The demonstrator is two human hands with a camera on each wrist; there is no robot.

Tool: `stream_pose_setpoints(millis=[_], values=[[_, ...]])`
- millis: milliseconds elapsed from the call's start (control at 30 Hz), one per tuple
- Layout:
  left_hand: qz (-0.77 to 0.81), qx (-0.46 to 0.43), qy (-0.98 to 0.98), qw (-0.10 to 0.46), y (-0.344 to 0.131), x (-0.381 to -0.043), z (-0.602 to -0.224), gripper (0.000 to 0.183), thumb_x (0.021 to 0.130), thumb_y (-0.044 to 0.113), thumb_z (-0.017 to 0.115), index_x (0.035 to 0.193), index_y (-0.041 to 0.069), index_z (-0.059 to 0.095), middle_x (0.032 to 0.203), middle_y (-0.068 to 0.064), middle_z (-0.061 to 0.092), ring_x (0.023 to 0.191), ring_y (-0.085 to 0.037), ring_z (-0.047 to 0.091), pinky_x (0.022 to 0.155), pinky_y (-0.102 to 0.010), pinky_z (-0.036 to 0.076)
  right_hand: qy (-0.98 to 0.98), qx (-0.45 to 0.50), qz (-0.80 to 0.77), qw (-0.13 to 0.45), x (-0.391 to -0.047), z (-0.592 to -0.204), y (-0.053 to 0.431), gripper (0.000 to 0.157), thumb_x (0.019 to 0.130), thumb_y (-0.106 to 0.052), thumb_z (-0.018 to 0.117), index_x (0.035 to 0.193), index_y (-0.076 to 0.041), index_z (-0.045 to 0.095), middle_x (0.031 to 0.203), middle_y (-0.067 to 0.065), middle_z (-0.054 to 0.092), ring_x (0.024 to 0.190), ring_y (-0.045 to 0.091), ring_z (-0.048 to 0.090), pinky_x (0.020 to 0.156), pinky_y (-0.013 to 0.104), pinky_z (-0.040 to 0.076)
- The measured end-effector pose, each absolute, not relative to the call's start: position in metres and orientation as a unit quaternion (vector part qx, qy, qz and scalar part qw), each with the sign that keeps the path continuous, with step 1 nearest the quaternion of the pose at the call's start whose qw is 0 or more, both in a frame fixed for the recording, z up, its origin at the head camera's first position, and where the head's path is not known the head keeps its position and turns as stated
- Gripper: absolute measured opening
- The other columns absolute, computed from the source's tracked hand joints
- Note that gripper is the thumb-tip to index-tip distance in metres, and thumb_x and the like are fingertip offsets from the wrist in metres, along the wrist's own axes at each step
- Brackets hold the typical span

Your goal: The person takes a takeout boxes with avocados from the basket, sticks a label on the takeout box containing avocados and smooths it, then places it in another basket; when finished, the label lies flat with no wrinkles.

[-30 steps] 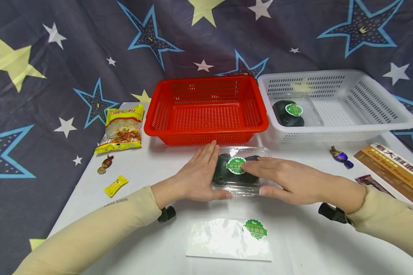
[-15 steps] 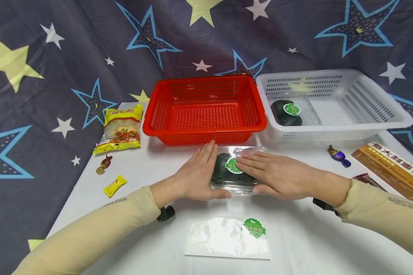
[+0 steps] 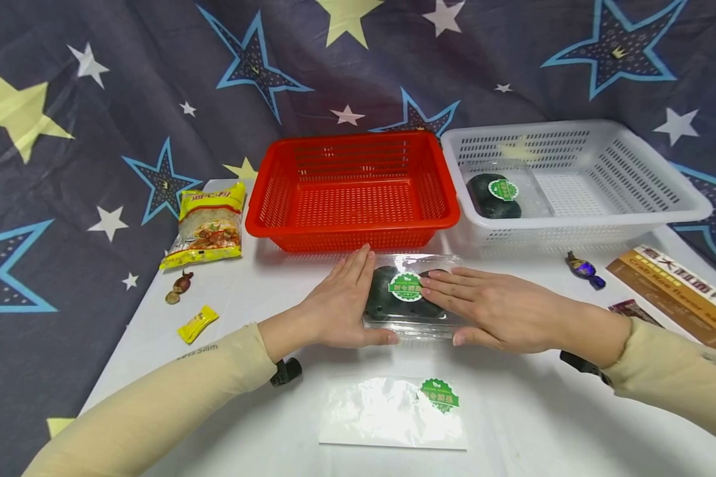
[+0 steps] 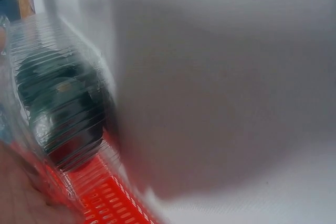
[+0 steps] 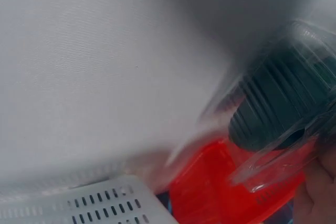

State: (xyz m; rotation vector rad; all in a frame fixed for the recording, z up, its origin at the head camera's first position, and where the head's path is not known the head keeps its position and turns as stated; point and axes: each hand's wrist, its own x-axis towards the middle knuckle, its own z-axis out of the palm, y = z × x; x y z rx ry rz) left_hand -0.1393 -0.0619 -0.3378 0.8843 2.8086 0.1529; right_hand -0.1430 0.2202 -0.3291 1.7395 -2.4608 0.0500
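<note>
A clear plastic box (image 3: 417, 324) with dark green, rounded produce (image 3: 382, 291) inside lies on the table in the head view. A round green and white sticker (image 3: 404, 287) is on its lid. My left hand (image 3: 340, 305) rests along the box's left end, fingers straight. My right hand (image 3: 501, 308) lies over the lid's right part, its straight fingertips at the sticker's right edge. The wrist views show the box's ribbed sides, with the dark green produce (image 4: 65, 103) behind the plastic. Nearer to me lies a white sheet (image 3: 382, 414) bearing one green sticker (image 3: 439, 395).
Behind the box stands a red basket (image 3: 352, 232). A white basket (image 3: 579, 225) to its right holds another stickered box (image 3: 539, 192). A yellow food bag (image 3: 209, 228) and small candies (image 3: 198, 324) lie left; a wrapped candy (image 3: 585, 270) and brown packet (image 3: 674, 291) lie right.
My right hand slid left over the sticker, then back right, uncovering most of it. My left hand has stayed at the box's left end.
</note>
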Motion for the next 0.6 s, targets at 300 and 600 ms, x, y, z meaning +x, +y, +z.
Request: stream_pose_setpoints(millis=[300,600], values=[[0.063,0.293,0.949,0.102,-0.064,-0.139,-0.339,0.123,0.075,0.079,0.050,0.150,-0.004,0.000,0.158,-0.018,-0.007,0.146,-0.029,-0.001,0.116,-0.039,0.006,-0.805,0.588,0.024,0.073,-0.145,-0.330,0.219,0.070,0.090,-0.041,0.061,0.144,-0.001,0.040,0.149,0.010,0.039,0.138,0.027,0.034,0.116,0.027,0.006],[0.069,0.298,0.947,0.102,-0.062,-0.140,-0.340,0.122,0.076,0.078,0.051,0.150,-0.004,0.000,0.158,-0.019,-0.006,0.145,-0.029,-0.001,0.116,-0.041,0.007,-0.807,0.588,0.020,0.053,-0.144,-0.331,0.207,0.070,0.092,-0.044,0.058,0.145,-0.002,0.037,0.150,0.009,0.038,0.137,0.027,0.035,0.116,0.027,0.009]])
